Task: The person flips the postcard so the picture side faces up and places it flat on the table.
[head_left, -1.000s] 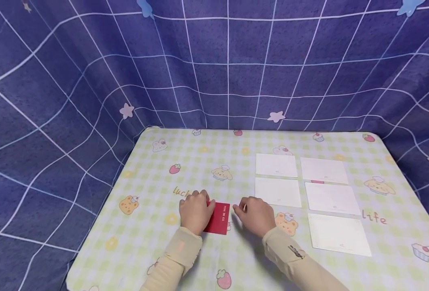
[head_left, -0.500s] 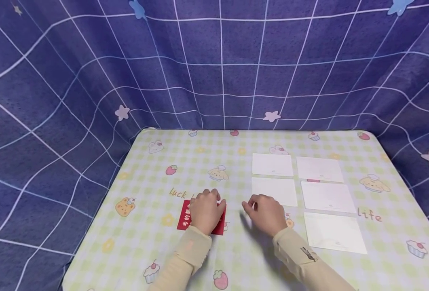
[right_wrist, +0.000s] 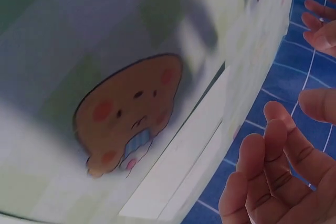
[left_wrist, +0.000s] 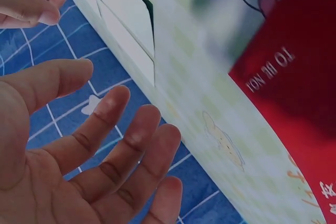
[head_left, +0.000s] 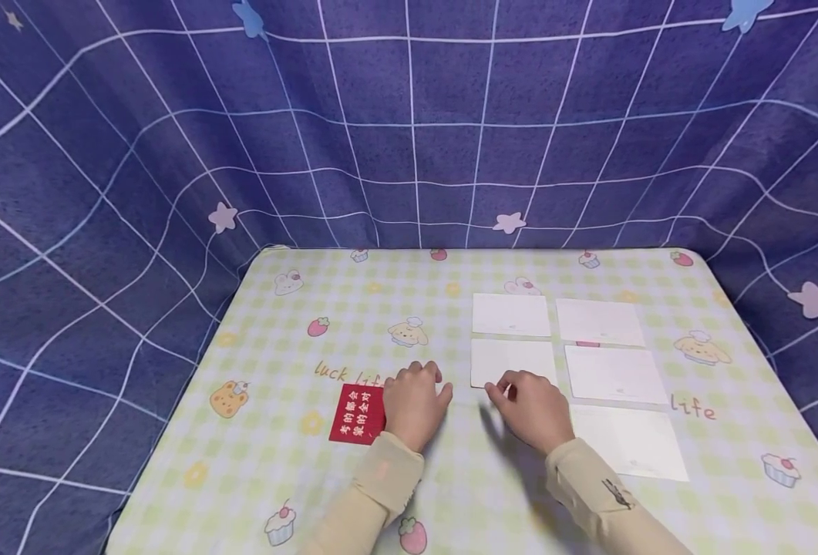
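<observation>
A red card (head_left: 353, 415) printed with white characters lies flat on the tablecloth, its right part hidden behind my left hand (head_left: 415, 405). That hand hovers over the card's right side, fingers relaxed and holding nothing; the left wrist view shows the spread fingers (left_wrist: 113, 169) apart from the red card (left_wrist: 294, 82). My right hand (head_left: 532, 410) is at the front edge of the nearer left white card (head_left: 509, 361), with its fingertips close to that card's lower left corner. In the right wrist view its fingers (right_wrist: 252, 153) are loosely bent with nothing between them.
Several white cards lie in two columns at the right, among them the back left card (head_left: 511, 314), the back right card (head_left: 599, 321), the middle right card (head_left: 615, 373) and the front right card (head_left: 634, 443). A blue grid curtain (head_left: 381, 139) hangs behind the checked tablecloth (head_left: 270, 455).
Both hands have moved right. My left hand has come off the red card's left part, which now shows its characters. My right hand has gone from beside the red card to the white cards.
</observation>
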`<act>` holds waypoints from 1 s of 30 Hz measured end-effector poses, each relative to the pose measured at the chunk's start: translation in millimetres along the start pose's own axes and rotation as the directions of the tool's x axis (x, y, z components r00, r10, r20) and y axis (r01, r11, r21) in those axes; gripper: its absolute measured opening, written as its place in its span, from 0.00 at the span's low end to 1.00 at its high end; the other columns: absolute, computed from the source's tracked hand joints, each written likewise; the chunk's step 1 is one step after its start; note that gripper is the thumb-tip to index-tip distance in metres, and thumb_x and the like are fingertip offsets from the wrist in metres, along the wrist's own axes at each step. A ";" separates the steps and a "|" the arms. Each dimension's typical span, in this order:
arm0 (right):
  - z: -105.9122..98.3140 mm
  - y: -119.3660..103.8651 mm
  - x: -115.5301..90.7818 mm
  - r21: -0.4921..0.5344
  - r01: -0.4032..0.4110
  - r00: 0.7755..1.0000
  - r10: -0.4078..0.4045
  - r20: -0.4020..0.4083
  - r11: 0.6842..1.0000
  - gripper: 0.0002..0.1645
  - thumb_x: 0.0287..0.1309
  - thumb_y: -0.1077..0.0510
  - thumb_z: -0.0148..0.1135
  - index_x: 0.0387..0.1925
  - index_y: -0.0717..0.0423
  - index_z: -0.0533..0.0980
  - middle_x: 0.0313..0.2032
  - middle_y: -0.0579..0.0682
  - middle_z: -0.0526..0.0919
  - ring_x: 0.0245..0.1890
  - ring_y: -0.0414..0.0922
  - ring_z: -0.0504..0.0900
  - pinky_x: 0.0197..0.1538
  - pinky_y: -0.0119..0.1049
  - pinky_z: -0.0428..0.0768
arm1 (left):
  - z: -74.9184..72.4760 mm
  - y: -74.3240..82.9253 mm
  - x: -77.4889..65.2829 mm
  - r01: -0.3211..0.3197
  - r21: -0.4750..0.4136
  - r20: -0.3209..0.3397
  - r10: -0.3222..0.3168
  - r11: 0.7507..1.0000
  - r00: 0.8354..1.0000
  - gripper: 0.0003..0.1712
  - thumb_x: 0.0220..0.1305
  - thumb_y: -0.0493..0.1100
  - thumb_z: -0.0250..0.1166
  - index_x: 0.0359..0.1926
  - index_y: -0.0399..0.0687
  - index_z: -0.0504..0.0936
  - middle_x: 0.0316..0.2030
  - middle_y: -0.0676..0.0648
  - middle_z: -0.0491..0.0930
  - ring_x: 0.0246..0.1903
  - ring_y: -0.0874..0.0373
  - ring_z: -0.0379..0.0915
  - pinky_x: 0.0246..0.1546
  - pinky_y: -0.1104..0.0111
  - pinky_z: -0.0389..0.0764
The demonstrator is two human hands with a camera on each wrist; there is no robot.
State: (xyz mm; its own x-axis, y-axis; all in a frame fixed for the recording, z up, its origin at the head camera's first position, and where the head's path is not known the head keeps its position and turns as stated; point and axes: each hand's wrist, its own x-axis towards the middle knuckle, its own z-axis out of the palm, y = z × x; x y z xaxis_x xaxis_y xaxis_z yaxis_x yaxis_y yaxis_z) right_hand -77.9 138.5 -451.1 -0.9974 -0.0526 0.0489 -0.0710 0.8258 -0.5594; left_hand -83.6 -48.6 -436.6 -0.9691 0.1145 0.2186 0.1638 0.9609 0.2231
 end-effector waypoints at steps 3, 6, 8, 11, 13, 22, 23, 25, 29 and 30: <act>-4.6 5.6 -2.0 -0.004 -0.019 1.000 0.019 0.009 1.000 0.14 0.65 0.47 0.65 0.26 0.49 0.80 0.20 0.43 0.75 0.20 0.42 0.72 0.24 0.40 0.71 | 2.5 4.9 -0.9 -0.014 -0.007 0.001 0.014 1.000 1.000 0.11 0.59 0.50 0.74 0.32 0.49 0.84 0.28 0.48 0.82 0.30 0.49 0.81 0.32 0.57 0.78; -9.5 10.8 -4.5 0.000 -0.039 0.999 0.039 0.022 0.999 0.14 0.65 0.47 0.64 0.27 0.50 0.81 0.20 0.43 0.75 0.21 0.43 0.73 0.25 0.40 0.71 | 4.7 10.0 -1.9 -0.021 -0.012 0.014 0.021 1.000 1.000 0.11 0.59 0.50 0.74 0.33 0.50 0.85 0.28 0.48 0.82 0.31 0.49 0.81 0.33 0.57 0.78; -12.6 14.0 -6.4 0.005 -0.051 0.998 0.051 0.033 0.999 0.14 0.66 0.47 0.64 0.28 0.51 0.81 0.21 0.43 0.76 0.22 0.43 0.73 0.25 0.39 0.71 | 6.4 13.4 -2.6 -0.021 -0.012 0.028 0.022 1.000 0.999 0.11 0.59 0.50 0.74 0.33 0.50 0.85 0.29 0.48 0.82 0.31 0.50 0.81 0.34 0.57 0.78; -16.9 18.1 -9.5 0.010 -0.068 0.997 0.067 0.044 0.998 0.14 0.66 0.47 0.64 0.29 0.51 0.81 0.21 0.44 0.76 0.21 0.43 0.72 0.24 0.39 0.71 | 8.5 18.9 -2.9 -0.018 -0.010 0.059 0.018 1.000 0.998 0.11 0.59 0.50 0.74 0.35 0.50 0.85 0.30 0.48 0.82 0.33 0.50 0.81 0.36 0.58 0.78; -19.3 21.0 -11.2 0.013 -0.080 0.996 0.079 0.044 0.997 0.14 0.66 0.47 0.64 0.29 0.51 0.82 0.21 0.44 0.76 0.21 0.44 0.72 0.24 0.39 0.70 | 10.2 22.6 -3.2 -0.016 -0.011 0.075 0.016 1.000 0.997 0.11 0.60 0.51 0.74 0.36 0.50 0.85 0.30 0.48 0.82 0.33 0.51 0.81 0.36 0.58 0.78; -27.1 34.9 -17.8 0.008 -0.111 0.994 0.111 0.019 0.994 0.16 0.67 0.45 0.64 0.31 0.52 0.83 0.23 0.46 0.77 0.21 0.44 0.71 0.24 0.38 0.69 | 14.5 40.6 -4.2 -0.034 -0.032 0.096 0.037 0.999 0.995 0.11 0.60 0.52 0.74 0.37 0.52 0.86 0.31 0.49 0.82 0.33 0.53 0.81 0.36 0.60 0.78; -27.9 36.3 -18.5 0.004 -0.112 0.994 0.112 0.017 0.994 0.16 0.67 0.45 0.64 0.31 0.52 0.83 0.23 0.46 0.78 0.21 0.44 0.72 0.24 0.38 0.70 | 14.5 42.6 -4.0 -0.033 -0.037 0.104 0.037 0.999 0.994 0.11 0.61 0.52 0.73 0.38 0.52 0.86 0.32 0.50 0.82 0.33 0.53 0.81 0.37 0.60 0.78; -29.3 38.9 -19.5 0.004 -0.117 0.993 0.117 0.019 0.993 0.17 0.67 0.44 0.64 0.32 0.53 0.83 0.24 0.46 0.78 0.21 0.44 0.72 0.24 0.39 0.70 | 14.9 46.2 -4.2 -0.036 -0.046 0.109 0.041 0.998 0.993 0.12 0.61 0.52 0.73 0.38 0.52 0.86 0.33 0.50 0.83 0.34 0.53 0.81 0.37 0.60 0.79; -33.6 43.6 -21.8 0.004 -0.131 0.991 0.131 0.023 0.991 0.19 0.68 0.43 0.63 0.34 0.54 0.83 0.25 0.46 0.79 0.22 0.44 0.72 0.25 0.39 0.69 | 17.2 52.1 -4.4 -0.053 -0.058 0.096 0.058 0.997 0.994 0.11 0.61 0.52 0.73 0.38 0.52 0.87 0.33 0.50 0.84 0.35 0.52 0.82 0.37 0.59 0.79; -34.6 45.1 -22.2 0.002 -0.136 0.990 0.136 0.023 0.991 0.19 0.67 0.43 0.63 0.34 0.54 0.83 0.25 0.46 0.78 0.22 0.44 0.72 0.25 0.39 0.69 | 18.1 53.6 -4.5 -0.060 -0.059 0.088 0.065 0.996 0.994 0.11 0.60 0.52 0.74 0.37 0.51 0.87 0.33 0.49 0.84 0.35 0.52 0.82 0.37 0.59 0.78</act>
State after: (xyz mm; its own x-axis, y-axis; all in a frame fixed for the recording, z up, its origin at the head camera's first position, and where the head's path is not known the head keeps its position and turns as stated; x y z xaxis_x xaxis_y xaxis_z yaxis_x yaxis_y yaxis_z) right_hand -58.6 196.4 -448.8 -0.9978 0.0476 -0.0464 0.0654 0.8239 -0.5629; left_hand -73.7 6.9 -442.9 -0.9689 0.1986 0.1478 0.2323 0.9357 0.2655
